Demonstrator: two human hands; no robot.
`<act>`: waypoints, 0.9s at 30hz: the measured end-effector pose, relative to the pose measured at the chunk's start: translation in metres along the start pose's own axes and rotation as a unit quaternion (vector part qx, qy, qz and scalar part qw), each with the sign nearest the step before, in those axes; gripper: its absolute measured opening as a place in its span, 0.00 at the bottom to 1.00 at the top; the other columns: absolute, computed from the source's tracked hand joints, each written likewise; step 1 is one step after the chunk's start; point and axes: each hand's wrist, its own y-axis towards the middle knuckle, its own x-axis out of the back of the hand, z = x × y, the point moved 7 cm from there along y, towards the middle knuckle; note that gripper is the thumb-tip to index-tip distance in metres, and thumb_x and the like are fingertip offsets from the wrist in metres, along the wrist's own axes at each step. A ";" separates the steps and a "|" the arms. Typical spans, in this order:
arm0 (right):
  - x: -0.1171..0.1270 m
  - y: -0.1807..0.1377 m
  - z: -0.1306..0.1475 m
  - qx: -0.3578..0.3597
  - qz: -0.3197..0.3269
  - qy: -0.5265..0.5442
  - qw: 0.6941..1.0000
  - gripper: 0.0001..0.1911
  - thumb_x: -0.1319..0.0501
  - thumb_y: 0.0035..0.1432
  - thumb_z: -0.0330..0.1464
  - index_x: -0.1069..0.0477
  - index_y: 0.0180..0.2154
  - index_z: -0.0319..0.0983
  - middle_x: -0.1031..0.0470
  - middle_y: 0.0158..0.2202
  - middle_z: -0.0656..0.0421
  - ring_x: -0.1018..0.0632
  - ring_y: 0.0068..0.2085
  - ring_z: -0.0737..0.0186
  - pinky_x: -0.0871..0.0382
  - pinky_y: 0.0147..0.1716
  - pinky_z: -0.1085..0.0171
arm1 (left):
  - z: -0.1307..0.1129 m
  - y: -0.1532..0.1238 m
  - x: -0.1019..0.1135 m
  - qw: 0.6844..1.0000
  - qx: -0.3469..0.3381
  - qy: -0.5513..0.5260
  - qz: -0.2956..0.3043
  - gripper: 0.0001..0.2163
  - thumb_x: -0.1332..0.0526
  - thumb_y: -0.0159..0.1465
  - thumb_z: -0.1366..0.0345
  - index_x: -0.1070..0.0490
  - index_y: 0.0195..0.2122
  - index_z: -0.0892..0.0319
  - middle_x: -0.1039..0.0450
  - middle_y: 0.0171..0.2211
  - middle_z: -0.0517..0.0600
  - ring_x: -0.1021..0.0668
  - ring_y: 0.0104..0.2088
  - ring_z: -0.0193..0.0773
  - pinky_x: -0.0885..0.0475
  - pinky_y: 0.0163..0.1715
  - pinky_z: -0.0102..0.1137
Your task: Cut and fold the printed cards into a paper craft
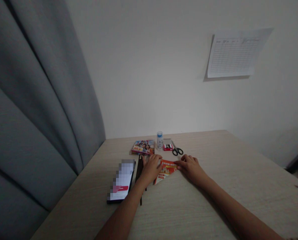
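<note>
A folded piece of printed paper (166,170), red with a colourful picture and roughly triangular, lies on the table between my hands. My left hand (151,169) rests on its left edge, the thumb spread away from the other fingers. At the paper's right corner, my right hand (191,168) has its fingers curled and closed on the edge. Thin dark sticks (138,169) lie just left of my left hand, partly hidden by it and the forearm.
A phone (121,181) with a lit, blurred screen lies at left. Toward the wall are a stack of printed cards (143,147), a clear bottle (159,141), a small red-and-white box (167,145) and black-handled scissors (177,151). A grey curtain (46,83) borders the table's left side.
</note>
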 end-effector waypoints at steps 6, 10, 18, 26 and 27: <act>0.000 0.000 0.000 0.000 -0.004 0.001 1.000 0.15 0.43 0.67 0.39 0.26 0.53 0.54 0.29 0.47 0.54 0.30 0.49 0.53 0.41 0.51 0.52 | -0.001 0.000 0.001 1.000 -0.004 0.008 -0.003 0.11 0.42 0.66 0.66 0.30 0.49 0.52 0.28 0.54 0.52 0.34 0.60 0.48 0.68 0.63 0.65; 0.002 0.000 0.001 0.003 -0.006 0.008 1.000 0.15 0.43 0.67 0.39 0.26 0.53 0.53 0.29 0.46 0.54 0.30 0.49 0.53 0.41 0.51 0.52 | -0.001 0.000 0.000 1.000 -0.004 0.016 -0.004 0.11 0.42 0.66 0.66 0.30 0.49 0.53 0.28 0.54 0.52 0.34 0.60 0.48 0.66 0.63 0.64; -0.001 0.000 -0.001 0.007 0.004 0.022 1.000 0.15 0.43 0.67 0.39 0.26 0.53 0.52 0.29 0.47 0.54 0.30 0.50 0.53 0.41 0.52 0.51 | 0.000 0.000 0.001 1.000 -0.002 0.020 0.012 0.11 0.43 0.66 0.65 0.30 0.49 0.53 0.29 0.55 0.52 0.35 0.60 0.47 0.63 0.64 0.62; 0.001 -0.001 0.003 0.021 0.009 0.021 1.000 0.16 0.43 0.66 0.38 0.26 0.53 0.52 0.29 0.46 0.53 0.30 0.49 0.52 0.41 0.52 0.51 | 0.002 0.001 0.004 1.000 0.003 0.007 0.025 0.09 0.43 0.65 0.67 0.29 0.45 0.52 0.30 0.57 0.51 0.36 0.62 0.49 0.62 0.63 0.65; 0.001 -0.001 0.004 0.021 0.010 0.022 0.999 0.16 0.43 0.66 0.38 0.26 0.54 0.52 0.29 0.46 0.53 0.30 0.49 0.52 0.41 0.52 0.51 | 0.002 0.001 0.004 1.000 0.003 0.005 0.023 0.09 0.43 0.65 0.67 0.29 0.45 0.52 0.30 0.57 0.51 0.36 0.62 0.49 0.63 0.63 0.65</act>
